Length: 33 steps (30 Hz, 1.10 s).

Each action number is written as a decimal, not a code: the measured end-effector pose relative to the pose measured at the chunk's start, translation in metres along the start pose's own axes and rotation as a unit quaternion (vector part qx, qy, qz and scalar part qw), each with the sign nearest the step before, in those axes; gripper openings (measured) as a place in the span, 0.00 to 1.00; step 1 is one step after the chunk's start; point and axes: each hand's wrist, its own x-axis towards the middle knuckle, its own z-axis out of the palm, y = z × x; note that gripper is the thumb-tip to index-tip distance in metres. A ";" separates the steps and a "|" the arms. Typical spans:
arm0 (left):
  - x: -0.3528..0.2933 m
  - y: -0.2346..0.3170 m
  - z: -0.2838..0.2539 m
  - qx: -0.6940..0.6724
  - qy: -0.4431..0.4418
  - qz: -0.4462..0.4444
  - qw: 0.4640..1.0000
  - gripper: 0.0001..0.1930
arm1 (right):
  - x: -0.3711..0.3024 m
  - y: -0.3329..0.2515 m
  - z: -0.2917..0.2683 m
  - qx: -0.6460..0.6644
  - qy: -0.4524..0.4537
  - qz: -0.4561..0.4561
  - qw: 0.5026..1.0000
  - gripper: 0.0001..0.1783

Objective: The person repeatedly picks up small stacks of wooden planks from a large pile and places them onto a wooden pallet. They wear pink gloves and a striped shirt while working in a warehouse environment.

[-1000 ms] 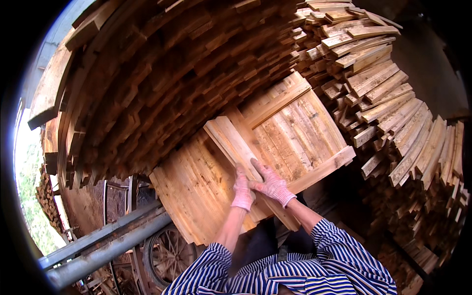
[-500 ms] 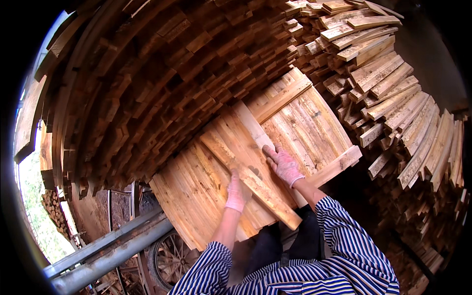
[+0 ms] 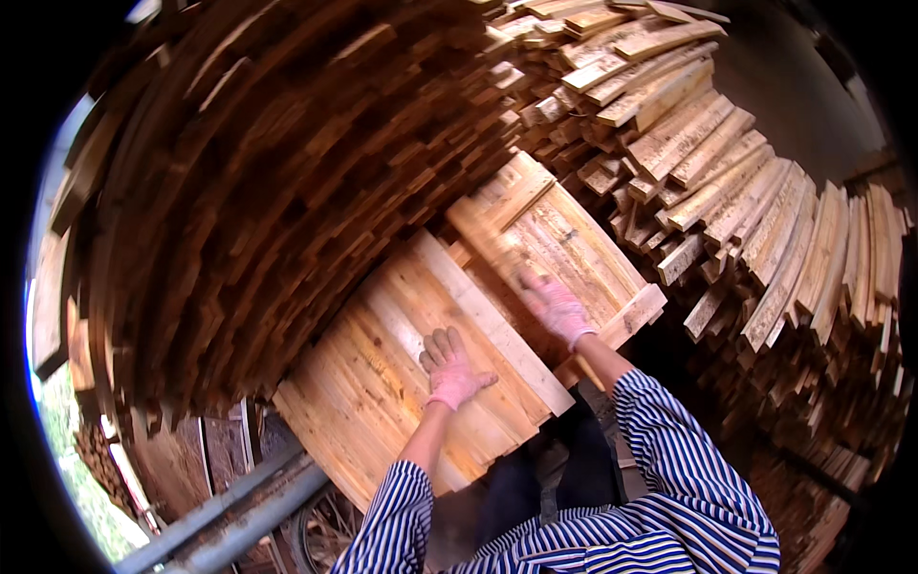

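Note:
Pale, narrow wooden boards (image 3: pixel 354 392) lie side by side in a slanting layer in front of me. My left hand (image 3: pixel 453 371), in a thin pinkish glove, rests flat on them with fingers spread, holding nothing. My right hand (image 3: pixel 555 308), gloved alike, grips a wooden plank (image 3: pixel 492 241) that is smeared by motion and partly hidden under the hand. A dark gap (image 3: pixel 507 297) runs between this plank and a pale plank (image 3: pixel 497 330) at the edge of the left boards. Beyond the right hand are more boards with a crosspiece (image 3: pixel 636 311) at their near end.
A tall, dark stack of planks (image 3: pixel 287 191) rises at the far left. Another stack (image 3: pixel 746 201) curves along the right with its board ends jutting out. Grey metal rails (image 3: pixel 239 512) and part of a spoked wheel (image 3: pixel 325 531) show at the lower left.
The loose plank that lay slantwise under my left hand is gone from there, and that hand now lies spread on the boards. A gap has opened beside my right hand. The view has shifted.

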 end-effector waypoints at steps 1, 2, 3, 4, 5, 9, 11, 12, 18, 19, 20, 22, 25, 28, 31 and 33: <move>0.002 0.002 0.007 0.020 0.026 -0.010 0.999 0.72 | 0.009 -0.015 0.001 -0.035 -0.064 0.013 0.997 0.30; 0.001 -0.001 0.017 0.037 0.056 -0.017 0.998 0.71 | -0.001 -0.023 0.026 -0.072 -0.026 -0.045 0.996 0.29; 0.001 -0.009 0.027 0.036 0.071 -0.011 0.997 0.70 | -0.001 -0.020 0.041 -0.026 0.018 -0.042 0.999 0.32; 0.006 -0.023 0.037 0.026 0.086 0.004 0.996 0.70 | 0.007 -0.016 0.051 -0.022 0.004 -0.062 0.998 0.33; 0.014 -0.021 0.046 0.017 0.092 0.024 0.995 0.68 | 0.006 0.002 0.065 -0.007 0.101 -0.103 0.989 0.31; 0.001 0.012 0.067 0.091 0.104 -0.031 0.990 0.64 | -0.042 -0.007 0.043 -0.148 0.060 -0.030 0.987 0.43; -0.010 -0.007 0.055 0.139 0.156 -0.075 0.975 0.59 | -0.083 -0.063 -0.004 0.018 -0.043 -0.018 0.999 0.49; -0.008 0.006 0.051 0.142 0.148 -0.061 0.977 0.58 | -0.112 -0.053 -0.016 0.055 0.000 0.012 0.998 0.50; 0.009 0.077 0.011 0.129 0.049 0.014 0.990 0.52 | -0.316 0.045 -0.146 -0.097 0.451 0.059 0.885 0.43; 0.012 0.089 0.005 0.126 0.034 0.024 0.991 0.51 | -0.349 0.074 -0.177 -0.077 0.527 0.051 0.845 0.45; 0.013 0.100 -0.001 0.124 0.018 0.031 0.992 0.50 | -0.386 0.079 -0.218 -0.090 0.573 0.095 0.809 0.46; 0.015 0.128 -0.012 0.112 -0.014 0.058 0.992 0.48 | -0.464 0.090 -0.292 -0.118 0.660 0.158 0.725 0.49; 0.012 0.163 -0.038 0.069 -0.053 0.087 0.992 0.45 | -0.547 0.116 -0.385 -0.177 0.754 0.195 0.601 0.53; 0.009 0.199 -0.070 -0.022 -0.065 0.152 0.986 0.42 | -0.606 0.136 -0.475 -0.360 0.738 0.302 0.484 0.58; 0.001 0.340 -0.077 -0.079 0.021 0.351 0.933 0.31 | -0.668 0.202 -0.545 -0.457 0.717 0.305 0.429 0.67; -0.062 0.465 -0.143 -0.287 -0.047 0.448 0.845 0.28 | -0.636 0.166 -0.576 -0.351 0.575 0.476 0.565 0.64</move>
